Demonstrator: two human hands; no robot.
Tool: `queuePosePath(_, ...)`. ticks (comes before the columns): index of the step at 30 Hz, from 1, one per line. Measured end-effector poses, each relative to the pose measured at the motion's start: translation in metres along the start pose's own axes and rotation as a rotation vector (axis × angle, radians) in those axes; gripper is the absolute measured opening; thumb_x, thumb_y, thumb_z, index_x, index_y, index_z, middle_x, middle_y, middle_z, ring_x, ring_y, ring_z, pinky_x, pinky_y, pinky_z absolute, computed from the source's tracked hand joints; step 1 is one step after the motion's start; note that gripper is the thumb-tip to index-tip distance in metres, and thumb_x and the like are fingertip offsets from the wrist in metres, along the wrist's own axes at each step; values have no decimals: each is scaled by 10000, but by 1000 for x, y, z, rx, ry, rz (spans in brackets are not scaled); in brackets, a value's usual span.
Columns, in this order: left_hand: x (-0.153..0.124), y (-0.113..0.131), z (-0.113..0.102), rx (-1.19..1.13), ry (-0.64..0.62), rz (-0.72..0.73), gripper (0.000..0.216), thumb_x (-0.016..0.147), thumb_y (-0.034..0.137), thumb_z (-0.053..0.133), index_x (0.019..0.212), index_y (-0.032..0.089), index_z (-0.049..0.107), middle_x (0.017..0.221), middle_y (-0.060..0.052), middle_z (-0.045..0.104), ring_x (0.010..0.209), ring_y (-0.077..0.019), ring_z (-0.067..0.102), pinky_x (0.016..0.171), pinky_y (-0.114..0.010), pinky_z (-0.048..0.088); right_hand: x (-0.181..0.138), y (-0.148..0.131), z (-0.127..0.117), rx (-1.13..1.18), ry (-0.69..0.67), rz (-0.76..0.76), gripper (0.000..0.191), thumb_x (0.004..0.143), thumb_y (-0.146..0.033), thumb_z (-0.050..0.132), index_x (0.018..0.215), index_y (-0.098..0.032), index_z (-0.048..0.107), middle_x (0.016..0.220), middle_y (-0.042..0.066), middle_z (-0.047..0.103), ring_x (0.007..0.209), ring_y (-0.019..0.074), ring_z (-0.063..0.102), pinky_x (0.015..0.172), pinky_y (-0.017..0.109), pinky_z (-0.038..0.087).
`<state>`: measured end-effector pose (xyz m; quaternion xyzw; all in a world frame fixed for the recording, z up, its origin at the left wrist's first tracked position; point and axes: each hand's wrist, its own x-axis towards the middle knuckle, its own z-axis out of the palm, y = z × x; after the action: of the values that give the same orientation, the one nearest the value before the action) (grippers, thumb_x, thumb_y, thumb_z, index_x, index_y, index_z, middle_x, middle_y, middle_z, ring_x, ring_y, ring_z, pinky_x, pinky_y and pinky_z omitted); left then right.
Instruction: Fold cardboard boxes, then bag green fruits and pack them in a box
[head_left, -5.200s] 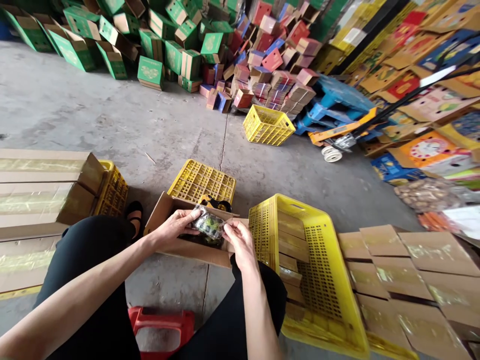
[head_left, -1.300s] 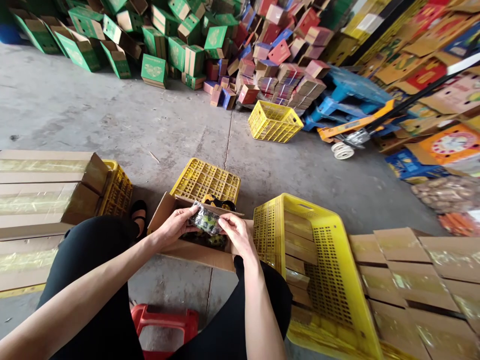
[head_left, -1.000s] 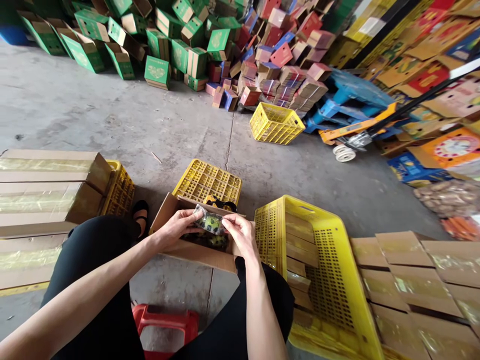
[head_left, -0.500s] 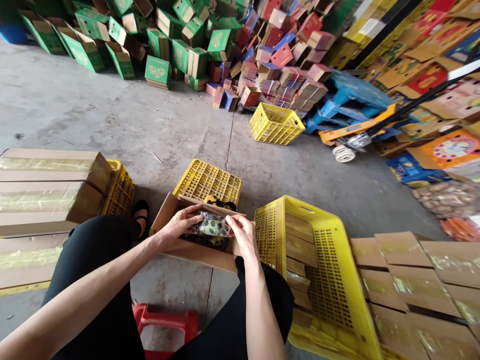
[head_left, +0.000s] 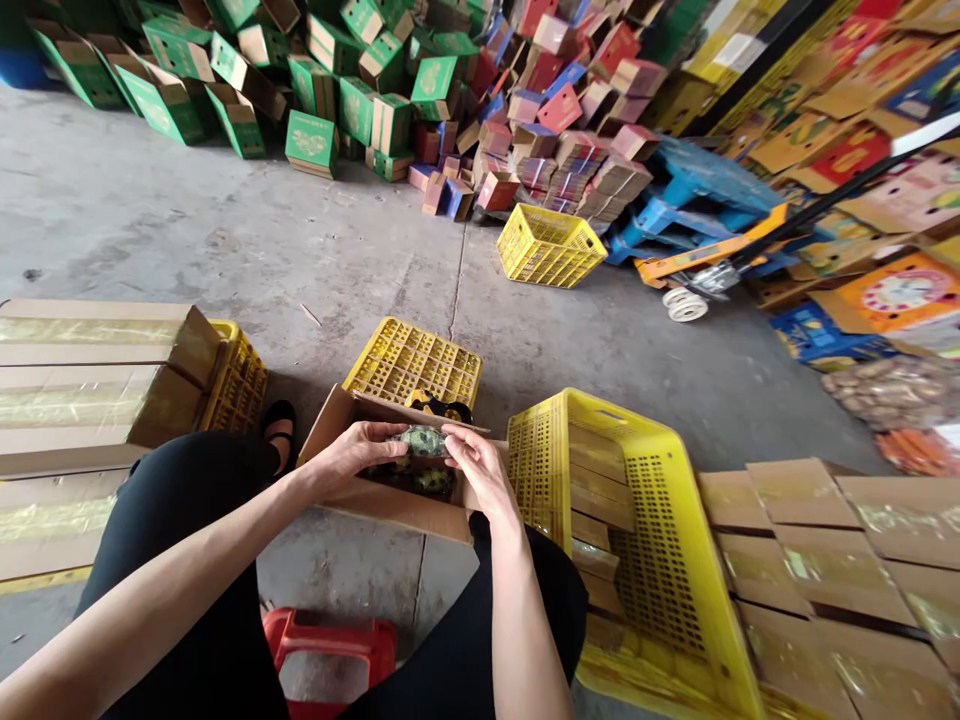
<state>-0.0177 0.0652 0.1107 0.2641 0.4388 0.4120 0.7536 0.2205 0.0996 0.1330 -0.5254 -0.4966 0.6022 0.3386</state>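
An open cardboard box (head_left: 375, 495) sits on the floor between my knees, with dark green and yellow goods inside. Both hands hold a small clear-wrapped packet (head_left: 424, 440) of those green goods just above the box's opening. My left hand (head_left: 352, 455) pinches its left end. My right hand (head_left: 476, 470) pinches its right end with the fingers closed. A black and yellow object (head_left: 439, 405) rests at the box's far edge.
A yellow crate (head_left: 645, 540) holding flat cartons stands at my right. An upturned yellow crate (head_left: 412, 360) lies behind the box. Taped cartons are stacked left (head_left: 82, 380) and right (head_left: 840, 560). A red stool (head_left: 330, 650) is under me. A pallet jack (head_left: 697, 270) is farther off.
The packet was turned between my fingers and has dropped lower, closer to the box opening. Both hands stay at its two ends.
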Motion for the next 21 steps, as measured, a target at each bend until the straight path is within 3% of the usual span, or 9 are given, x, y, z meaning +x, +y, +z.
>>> queuePosePath(3, 1, -1, -3, 41, -8, 7, 550, 683, 407, 956, 1161, 179, 811, 1118, -107, 809, 1071, -274, 717, 1000, -361, 488, 0, 2, 0, -17, -21, -6, 434, 777, -550, 846, 1095, -257, 815, 1103, 52, 801, 954, 229, 759, 827, 350, 649)
queuePosePath(8, 4, -4, -8, 50, -47, 4, 514, 715, 419, 936, 1162, 195, 815, 1132, -100, 807, 1062, -259, 714, 1007, -350, 503, 1, 6, -1, -9, 22, -13, 399, 800, -573, 815, 1020, -240, 821, 1045, 57, 796, 959, 243, 758, 786, 356, 667)
queuePosePath(13, 8, -8, -12, 20, -5, 23, 426, 717, 452, 930, 1015, 161, 842, 1055, -105, 812, 1005, -247, 723, 1020, -365, 533, 1, 5, 0, 41, -43, -38, 460, 761, -500, 876, 1144, -256, 797, 1113, 54, 792, 980, 227, 763, 837, 340, 654)
queuePosePath(16, 11, -11, -16, 38, 57, -3, 439, 705, 506, 929, 946, 149, 843, 944, -107, 810, 902, -234, 728, 941, -360, 571, 1, 6, 0, 20, -51, -49, 454, 788, -510, 853, 1158, -252, 796, 1052, 52, 800, 869, 207, 769, 808, 341, 654)
queuePosePath(21, 10, -11, -18, 96, 91, -49, 537, 731, 597, 884, 994, 131, 830, 891, -109, 797, 848, -209, 724, 829, -308, 583, 4, 13, -3, -32, -26, -44, 456, 854, -593, 762, 1102, -215, 812, 863, 58, 785, 718, 198, 752, 709, 336, 654)
